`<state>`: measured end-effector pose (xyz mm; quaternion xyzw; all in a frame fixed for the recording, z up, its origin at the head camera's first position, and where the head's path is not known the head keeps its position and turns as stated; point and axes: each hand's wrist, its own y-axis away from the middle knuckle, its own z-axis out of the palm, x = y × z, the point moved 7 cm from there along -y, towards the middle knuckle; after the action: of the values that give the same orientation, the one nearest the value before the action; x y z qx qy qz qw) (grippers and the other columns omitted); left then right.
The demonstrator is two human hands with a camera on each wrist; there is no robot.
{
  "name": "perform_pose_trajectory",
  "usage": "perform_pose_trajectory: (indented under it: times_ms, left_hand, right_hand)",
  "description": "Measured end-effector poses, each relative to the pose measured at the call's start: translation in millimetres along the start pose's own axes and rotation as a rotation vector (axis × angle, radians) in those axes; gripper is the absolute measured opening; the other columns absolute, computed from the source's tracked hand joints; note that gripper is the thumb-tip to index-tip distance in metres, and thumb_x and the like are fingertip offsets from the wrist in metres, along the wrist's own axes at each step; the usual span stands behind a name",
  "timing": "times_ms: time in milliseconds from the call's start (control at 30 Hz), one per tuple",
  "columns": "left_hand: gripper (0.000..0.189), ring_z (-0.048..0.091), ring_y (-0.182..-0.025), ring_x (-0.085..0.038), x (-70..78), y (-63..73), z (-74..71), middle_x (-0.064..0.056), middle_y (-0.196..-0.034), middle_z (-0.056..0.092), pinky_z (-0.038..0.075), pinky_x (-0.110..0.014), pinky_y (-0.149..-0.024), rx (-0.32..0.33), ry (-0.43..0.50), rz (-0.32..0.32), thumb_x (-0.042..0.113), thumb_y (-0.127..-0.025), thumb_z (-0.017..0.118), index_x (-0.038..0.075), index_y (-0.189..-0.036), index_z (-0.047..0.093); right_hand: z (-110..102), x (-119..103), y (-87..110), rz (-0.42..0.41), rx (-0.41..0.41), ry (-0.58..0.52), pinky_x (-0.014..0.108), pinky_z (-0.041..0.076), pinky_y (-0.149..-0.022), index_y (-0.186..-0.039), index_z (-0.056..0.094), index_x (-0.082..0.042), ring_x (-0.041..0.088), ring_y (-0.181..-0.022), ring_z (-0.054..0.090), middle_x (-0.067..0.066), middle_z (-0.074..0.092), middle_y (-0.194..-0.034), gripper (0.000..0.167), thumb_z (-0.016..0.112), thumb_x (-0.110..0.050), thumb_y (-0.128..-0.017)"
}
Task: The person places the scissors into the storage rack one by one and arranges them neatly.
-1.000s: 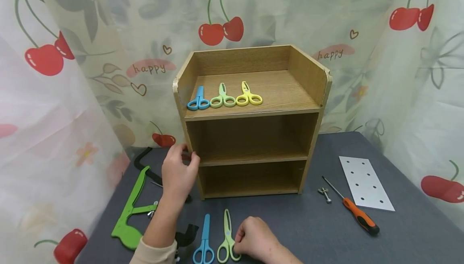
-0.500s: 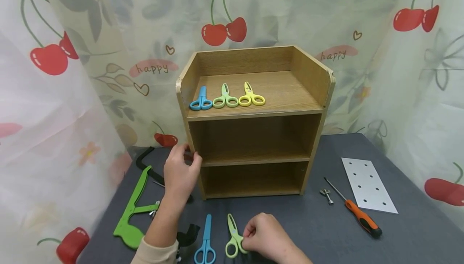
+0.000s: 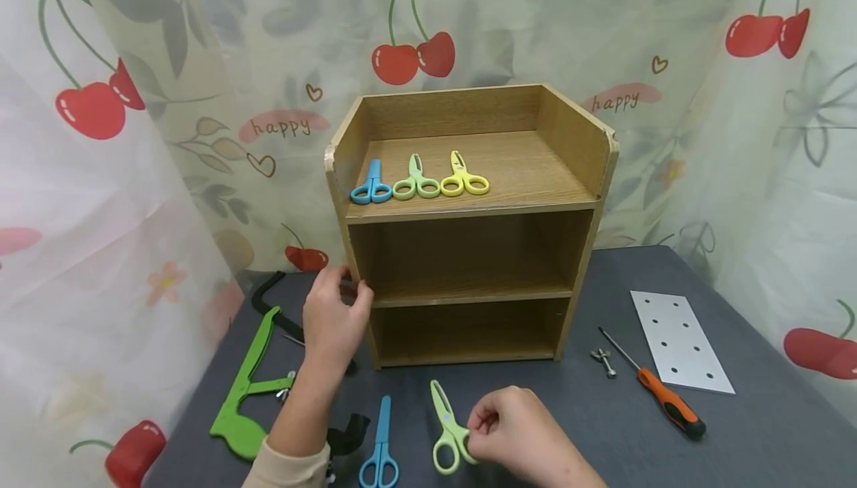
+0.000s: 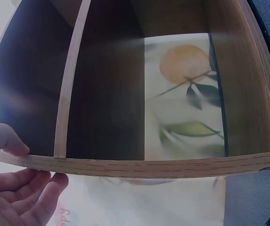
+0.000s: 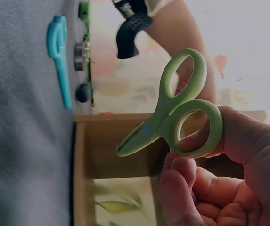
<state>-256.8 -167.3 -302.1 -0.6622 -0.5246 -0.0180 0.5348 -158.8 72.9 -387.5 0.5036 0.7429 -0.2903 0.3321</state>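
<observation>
A wooden shelf unit (image 3: pixel 472 298) with an open top stands in the middle of the table. My left hand (image 3: pixel 335 317) grips its left side panel, thumb on the inner face and fingers outside, as the left wrist view shows. In front of the unit, my right hand (image 3: pixel 509 428) pinches one handle loop of a pair of light green scissors (image 3: pixel 445 415). In the right wrist view these scissors (image 5: pixel 162 113) are held up off the table, blades closed. Blue scissors (image 3: pixel 382 422) lie on the table to their left.
Blue scissors (image 3: pixel 374 171), green scissors (image 3: pixel 416 167) and yellow scissors (image 3: pixel 458 164) sit in a row on the shelf top. At left lie a green tool (image 3: pixel 248 380) and a black bent bar (image 3: pixel 264 291). A screwdriver (image 3: pixel 669 402), small bolt (image 3: pixel 604 361) and white perforated plate (image 3: pixel 679 343) lie right.
My right hand has moved to the right with the light green scissors, away from the blue pair and off the table. The left hand stays on the shelf unit.
</observation>
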Motion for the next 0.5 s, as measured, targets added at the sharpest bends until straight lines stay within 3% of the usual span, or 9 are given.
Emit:
perform_pose_trajectory:
  times_ms: [500]
  left_hand:
    - [0.019, 0.068, -0.082, -0.032, 1.7, 0.1, -0.7, -0.017, -0.1, 0.065, 0.056, -0.048, -0.063, 0.009, 0.0, 0.008, 0.007, -0.09, 0.068, -0.004, -0.105, 0.068]
  right_hand:
    - [-46, -16, 23.2, 0.023, 0.078, 0.032, 0.024, 0.048, -0.057, -0.077, 0.071, -0.019, 0.003, -0.061, 0.056, -0.013, 0.061, -0.067, 0.017, 0.072, -0.003, -0.072]
